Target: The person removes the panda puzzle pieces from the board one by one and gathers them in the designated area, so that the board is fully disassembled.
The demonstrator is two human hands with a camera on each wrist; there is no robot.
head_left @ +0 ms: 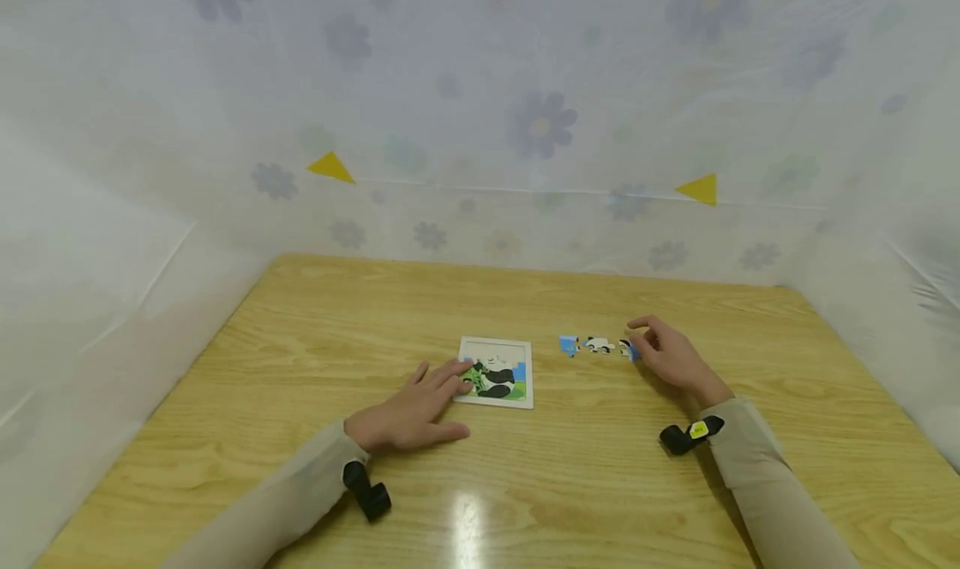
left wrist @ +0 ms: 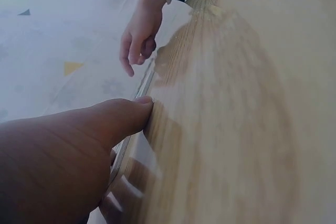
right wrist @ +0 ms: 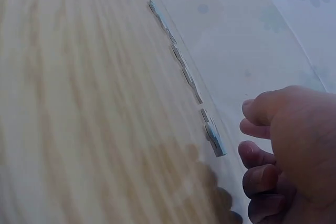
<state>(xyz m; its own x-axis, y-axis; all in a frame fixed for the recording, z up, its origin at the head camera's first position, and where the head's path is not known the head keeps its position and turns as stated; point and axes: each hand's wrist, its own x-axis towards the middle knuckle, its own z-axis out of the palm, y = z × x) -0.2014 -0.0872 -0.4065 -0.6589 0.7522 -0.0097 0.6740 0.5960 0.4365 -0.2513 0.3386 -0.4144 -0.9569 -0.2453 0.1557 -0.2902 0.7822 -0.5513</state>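
A square panda puzzle in a white frame lies on the table, its lower part filled with picture pieces and a pale strip showing at the top. My left hand rests over the frame's left edge, fingers spread. To the right of the frame, three loose jigsaw pieces lie in a row: a mostly blue piece, a white-and-black piece and a blue, black and white piece. Beside that last one hovers my right hand, fingers loosely bent. The right wrist view shows a gap between this hand and the nearest piece.
The wood-grain table meets a pale flowered sheet at its back and sides. Two yellow triangles mark the back sheet. Each wrist carries a small black camera on a strap.
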